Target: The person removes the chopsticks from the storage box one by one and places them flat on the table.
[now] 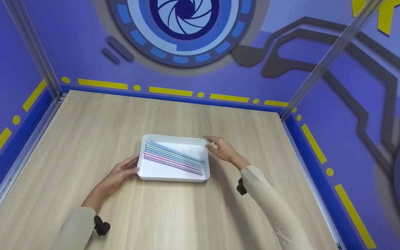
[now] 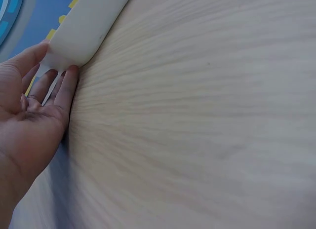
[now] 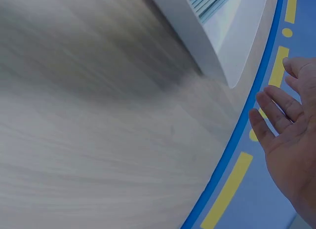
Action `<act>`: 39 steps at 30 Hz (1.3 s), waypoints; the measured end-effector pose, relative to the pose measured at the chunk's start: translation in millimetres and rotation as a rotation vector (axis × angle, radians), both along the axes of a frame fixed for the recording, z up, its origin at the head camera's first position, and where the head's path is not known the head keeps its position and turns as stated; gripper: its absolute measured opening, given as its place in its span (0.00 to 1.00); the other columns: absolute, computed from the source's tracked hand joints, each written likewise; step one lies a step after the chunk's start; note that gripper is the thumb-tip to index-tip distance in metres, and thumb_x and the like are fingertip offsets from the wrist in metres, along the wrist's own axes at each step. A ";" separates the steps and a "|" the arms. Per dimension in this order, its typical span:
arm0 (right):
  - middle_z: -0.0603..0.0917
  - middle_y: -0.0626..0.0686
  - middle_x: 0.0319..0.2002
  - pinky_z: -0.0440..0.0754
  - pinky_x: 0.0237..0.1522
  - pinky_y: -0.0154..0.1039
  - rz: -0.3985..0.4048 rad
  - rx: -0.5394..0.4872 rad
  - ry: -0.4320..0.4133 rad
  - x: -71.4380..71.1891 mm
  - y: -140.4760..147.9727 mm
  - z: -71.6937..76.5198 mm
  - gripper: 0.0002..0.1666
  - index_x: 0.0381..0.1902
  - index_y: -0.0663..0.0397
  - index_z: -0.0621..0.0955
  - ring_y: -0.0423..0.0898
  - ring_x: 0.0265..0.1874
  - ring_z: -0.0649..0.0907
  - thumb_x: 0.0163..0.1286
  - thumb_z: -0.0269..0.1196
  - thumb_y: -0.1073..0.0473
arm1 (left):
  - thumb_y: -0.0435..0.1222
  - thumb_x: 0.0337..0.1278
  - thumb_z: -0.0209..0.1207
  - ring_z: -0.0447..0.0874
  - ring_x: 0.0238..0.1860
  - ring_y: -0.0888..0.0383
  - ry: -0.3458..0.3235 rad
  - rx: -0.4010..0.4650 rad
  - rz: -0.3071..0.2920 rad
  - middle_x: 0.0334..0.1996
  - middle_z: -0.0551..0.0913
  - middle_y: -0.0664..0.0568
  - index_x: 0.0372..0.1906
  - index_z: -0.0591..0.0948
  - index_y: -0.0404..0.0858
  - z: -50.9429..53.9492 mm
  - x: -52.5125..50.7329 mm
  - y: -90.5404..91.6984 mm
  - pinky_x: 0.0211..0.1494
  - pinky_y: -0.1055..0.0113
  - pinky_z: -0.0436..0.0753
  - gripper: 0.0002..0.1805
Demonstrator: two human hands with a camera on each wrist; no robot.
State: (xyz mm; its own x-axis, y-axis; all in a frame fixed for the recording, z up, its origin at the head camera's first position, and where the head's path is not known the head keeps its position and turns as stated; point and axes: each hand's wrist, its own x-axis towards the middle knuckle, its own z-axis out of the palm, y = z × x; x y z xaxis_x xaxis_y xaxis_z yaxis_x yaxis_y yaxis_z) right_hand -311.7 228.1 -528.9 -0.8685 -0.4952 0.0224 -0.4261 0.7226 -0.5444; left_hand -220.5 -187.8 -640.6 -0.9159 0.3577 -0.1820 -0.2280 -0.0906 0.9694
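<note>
A white rectangular tray (image 1: pixel 172 175) rests on the wooden table in the head view. Several thin straw-like sticks (image 1: pixel 174 158), in blue, green, pink and purple, lie slantwise inside it, side by side. My left hand (image 1: pixel 119 175) touches the tray's left wall with extended fingers and thumb. In the left wrist view, the fingertips meet the outside of the white tray (image 2: pixel 89 29). Beside the tray's upper right corner is my right hand (image 1: pixel 223 149), its fingers loosely extended and holding nothing. The right wrist view shows a gap between that hand (image 3: pixel 291 130) and the tray (image 3: pixel 197 41).
The wooden tabletop (image 1: pixel 172 215) extends around the tray. Blue-purple panels with yellow marks, such as the back panel (image 1: pixel 82 52), enclose the table at the back and both sides. Metal posts, including the right post (image 1: pixel 325 66), stand at the back corners.
</note>
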 end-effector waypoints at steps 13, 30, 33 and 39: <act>0.85 0.69 0.56 0.87 0.58 0.53 0.138 -0.062 -0.054 -17.9 -40.7 -10.4 0.21 0.65 0.70 0.77 0.60 0.54 0.86 0.77 0.57 0.68 | 0.37 0.73 0.60 0.50 0.83 0.44 -0.005 -0.027 0.041 0.82 0.54 0.42 0.81 0.56 0.40 -1.7 2.7 -1.4 0.69 0.77 0.76 0.39; 0.88 0.65 0.48 0.88 0.55 0.49 0.199 0.000 -0.037 -30.3 -101.8 -61.3 0.17 0.58 0.70 0.82 0.56 0.48 0.87 0.74 0.59 0.71 | 0.38 0.71 0.62 0.52 0.82 0.44 -0.014 -0.044 0.048 0.82 0.55 0.41 0.81 0.57 0.40 -1.0 1.3 -1.7 0.69 0.75 0.77 0.40; 0.88 0.63 0.45 0.89 0.52 0.46 0.188 0.024 0.000 -30.7 -106.9 -67.3 0.16 0.56 0.68 0.83 0.54 0.46 0.87 0.73 0.60 0.71 | 0.38 0.71 0.62 0.52 0.82 0.46 -0.027 -0.030 0.056 0.81 0.56 0.43 0.81 0.58 0.40 -2.9 0.8 -0.1 0.68 0.76 0.77 0.40; 0.87 0.59 0.45 0.88 0.50 0.42 0.140 0.085 -0.007 -32.5 -113.5 -72.0 0.15 0.56 0.62 0.85 0.50 0.45 0.86 0.74 0.61 0.68 | 0.38 0.71 0.61 0.54 0.82 0.47 -0.024 -0.030 0.060 0.81 0.57 0.43 0.81 0.58 0.40 -3.5 0.3 -1.2 0.68 0.76 0.77 0.39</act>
State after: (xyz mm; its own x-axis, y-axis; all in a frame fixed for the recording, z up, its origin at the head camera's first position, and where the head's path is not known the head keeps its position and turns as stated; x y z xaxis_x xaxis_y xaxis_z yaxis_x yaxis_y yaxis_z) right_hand -344.2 114.7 -600.9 -0.7909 -0.6112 -0.0310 -0.5219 0.7002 -0.4872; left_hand -220.3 -189.0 -644.1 -0.9308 0.2964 -0.2140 -0.2462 -0.0754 0.9663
